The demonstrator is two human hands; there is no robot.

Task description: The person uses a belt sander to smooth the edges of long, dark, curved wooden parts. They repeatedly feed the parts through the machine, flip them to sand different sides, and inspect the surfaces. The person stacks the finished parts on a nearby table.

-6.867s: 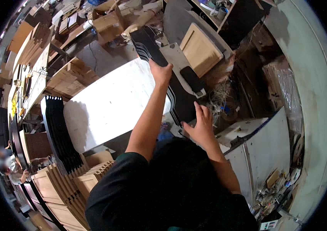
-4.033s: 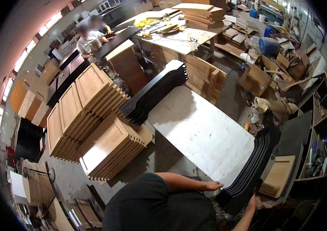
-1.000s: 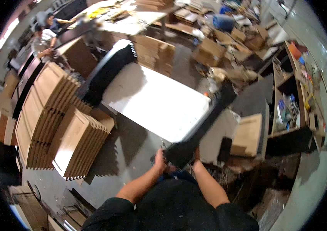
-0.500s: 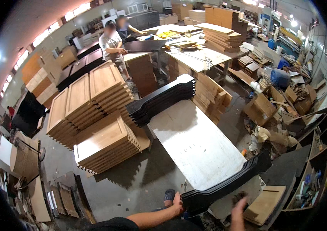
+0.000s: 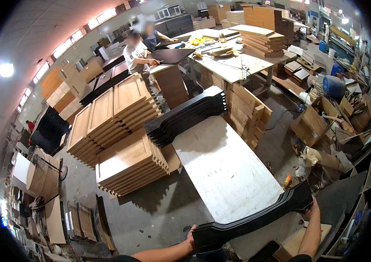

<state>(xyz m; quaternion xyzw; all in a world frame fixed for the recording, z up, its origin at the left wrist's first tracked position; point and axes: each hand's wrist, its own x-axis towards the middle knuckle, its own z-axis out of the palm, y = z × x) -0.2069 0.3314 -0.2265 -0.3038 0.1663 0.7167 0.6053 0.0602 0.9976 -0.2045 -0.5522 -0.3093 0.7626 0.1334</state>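
A stack of black curved boards stands along the near edge of a white-topped table. My left hand is closed on the left end of the nearest board. At the right end, my right hand grips the same board, its fingers partly hidden behind the end. Whether that board is apart from those behind it, I cannot tell. Across the table's far edge rests a second stack of black curved boards, with notched ends at the right.
Stacked wooden panel doors stand left of the table. Cardboard boxes and scraps crowd the right side. A yellow-and-orange tool lies near the table's right edge. Two people work at a dark panel farther back.
My right hand has moved from the open space at the lower right up to the board's right end and taken hold. My left hand has shifted slightly left, still on its end.
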